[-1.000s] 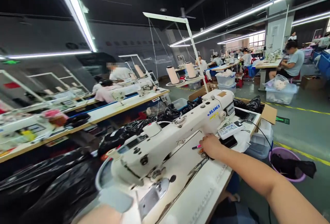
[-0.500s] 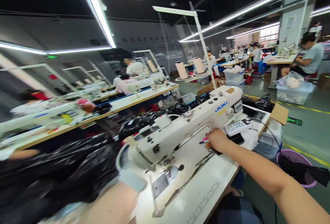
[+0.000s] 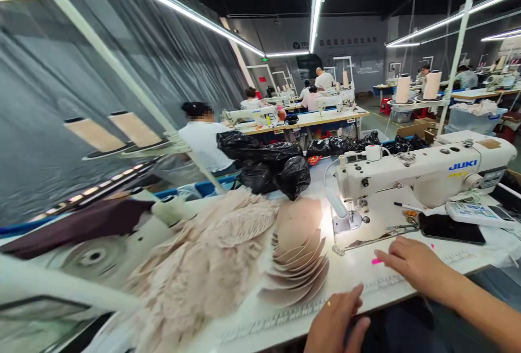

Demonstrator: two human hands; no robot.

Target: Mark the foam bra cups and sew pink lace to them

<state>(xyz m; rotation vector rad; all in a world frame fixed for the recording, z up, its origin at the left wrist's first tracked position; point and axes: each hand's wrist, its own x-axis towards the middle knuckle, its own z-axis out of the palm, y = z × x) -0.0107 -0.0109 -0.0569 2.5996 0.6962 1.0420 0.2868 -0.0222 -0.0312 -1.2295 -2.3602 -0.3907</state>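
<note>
My right hand (image 3: 415,266) is over the front of the sewing table, its fingers closed around a pink pen (image 3: 376,261). One pink end pokes out by the fingertips; the middle is hidden under the hand. At the table's front edge, my left hand (image 3: 336,318) holds nothing, thumb and fingers apart. Left of the white sewing machine (image 3: 407,171), a fanned stack of beige curved pieces (image 3: 299,266) lies close to my left hand. Beyond the right hand are a black phone (image 3: 451,228), a dark pen (image 3: 408,206) and small metal scissors or snips (image 3: 401,228).
A heap of beige fabric (image 3: 211,255) covers the table's left part. Black plastic bags (image 3: 264,163) lie behind it. Thread cones (image 3: 402,88) stand on a rack at the right. A person in a white top (image 3: 205,144) sits ahead, with more workers farther back.
The view has swung left, bringing in the beige fabric and stacked pieces. My right hand has come away from beside the machine to the table front with the pink pen.
</note>
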